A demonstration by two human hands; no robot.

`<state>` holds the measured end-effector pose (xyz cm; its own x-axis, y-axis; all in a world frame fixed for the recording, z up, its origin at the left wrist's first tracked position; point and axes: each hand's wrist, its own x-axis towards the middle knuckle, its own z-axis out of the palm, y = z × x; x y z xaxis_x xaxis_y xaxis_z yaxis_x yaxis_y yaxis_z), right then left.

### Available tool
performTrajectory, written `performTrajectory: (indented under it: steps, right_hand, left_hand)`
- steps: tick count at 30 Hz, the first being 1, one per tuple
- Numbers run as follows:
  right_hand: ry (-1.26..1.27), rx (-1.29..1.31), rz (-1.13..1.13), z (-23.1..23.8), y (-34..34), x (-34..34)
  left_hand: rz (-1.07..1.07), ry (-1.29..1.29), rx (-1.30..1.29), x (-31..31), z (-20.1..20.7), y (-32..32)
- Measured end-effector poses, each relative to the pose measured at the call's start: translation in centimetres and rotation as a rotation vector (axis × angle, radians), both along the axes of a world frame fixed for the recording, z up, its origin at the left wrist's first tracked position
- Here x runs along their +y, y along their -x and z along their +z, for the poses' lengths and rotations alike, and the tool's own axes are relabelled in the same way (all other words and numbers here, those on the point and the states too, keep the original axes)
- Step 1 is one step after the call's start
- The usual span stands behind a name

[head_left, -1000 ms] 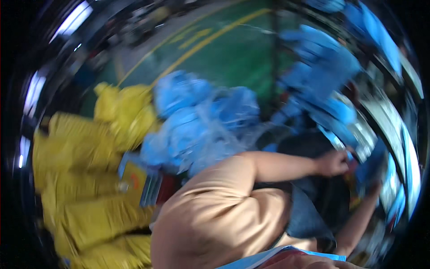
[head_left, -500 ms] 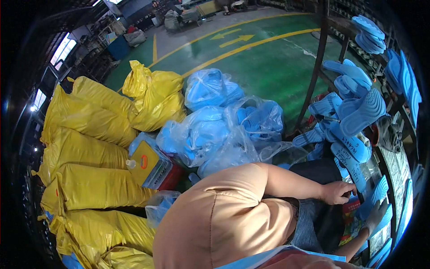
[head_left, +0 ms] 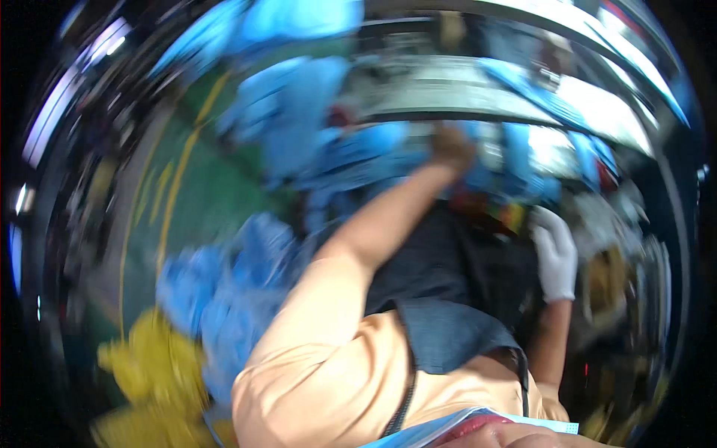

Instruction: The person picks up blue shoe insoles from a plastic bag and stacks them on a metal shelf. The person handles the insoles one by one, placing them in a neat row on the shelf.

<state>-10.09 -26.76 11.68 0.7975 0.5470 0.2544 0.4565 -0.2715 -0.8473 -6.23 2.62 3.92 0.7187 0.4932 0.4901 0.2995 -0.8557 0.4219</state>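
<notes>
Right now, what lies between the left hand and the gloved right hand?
Head view shows blurred blue pieces and a red-and-yellow item between left hand and right hand.

Shows white on the gloved right hand (head_left: pixel 555 257), bright blue on soles (head_left: pixel 287 112) far left, yellow on bags (head_left: pixel 153 362) near left, yellow stripes (head_left: pixel 179 172) on green floor (head_left: pixel 216 179), peach on the shirt (head_left: pixel 321 306).

On the left lay a green floor (head_left: pixel 216 168), crossed by a long yellow line (head_left: pixel 177 187) with a yellow arrow (head_left: pixel 162 196) just left of it. At the near left sat yellow sacks (head_left: pixel 158 364), with bulging plastic bags (head_left: pixel 231 291) beyond and to their right. At the far left shone bright lights (head_left: pixel 56 123). On the right stood a brown object (head_left: pixel 605 285), too blurred to make out, with crumpled clear plastic (head_left: pixel 597 216) just beyond it.
</notes>
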Motion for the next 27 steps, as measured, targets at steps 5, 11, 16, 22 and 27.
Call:
performTrajectory:
  steps: [5,11,16,22,27]
  right_hand:
    - [-0.083,0.039,-0.055,2.4,1.7,-5.2]
    - [-0.087,-0.042,-0.192,3.5,3.6,-9.4]
    - [-0.109,-0.074,-0.206,5.2,5.2,-10.8]
    - [-0.071,-0.223,-0.321,9.3,7.0,-13.9]
    - [-0.036,-0.413,-0.539,12.1,7.8,-17.6]
  left_hand:
    - [-0.06,-0.038,0.468,-1.0,3.5,-2.4]
    - [-0.028,0.071,0.304,-1.7,0.5,-5.2]
    - [-0.15,0.068,0.352,3.5,-1.7,-6.4]
    - [-0.741,1.649,0.034,0.1,6.8,4.5]
    - [-1.239,1.963,0.108,-12.1,11.5,8.8]
